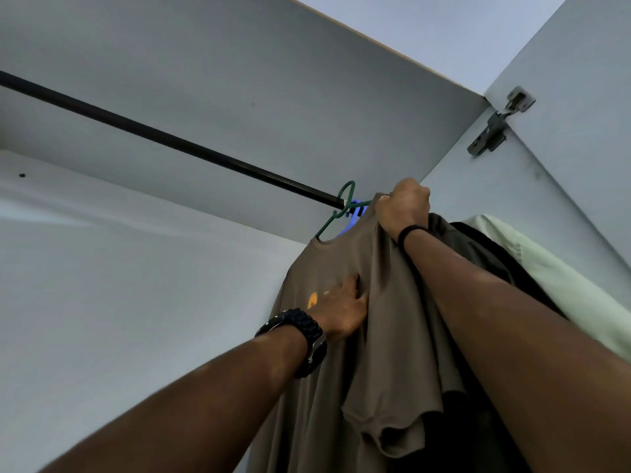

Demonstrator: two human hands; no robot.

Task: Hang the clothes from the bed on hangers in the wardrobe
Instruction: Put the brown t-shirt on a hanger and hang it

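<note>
Rail (136,129) | green hanger (345,203) hooked | right hand (403,208) grip clenched on brown shirt (386,336) | left hand (341,310) pinching it | dark, pale garments beside

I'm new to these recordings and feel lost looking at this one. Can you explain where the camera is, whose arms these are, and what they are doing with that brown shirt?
There is no machine here: a person wears one wide-angle camera on the head, tilted up into an open wardrobe. Both arms reaching up are that person's own. A black rail crosses the wardrobe. A green hanger is hooked over its right end, and a brown T-shirt with an orange print hangs on it. The right hand, with a dark band at the wrist, grips the shirt's shoulder near the hanger. The left hand, wearing a black watch, grips the shirt's front. Behind the shirt hang a dark garment and a pale green one. A metal door hinge sits at upper right.
</note>
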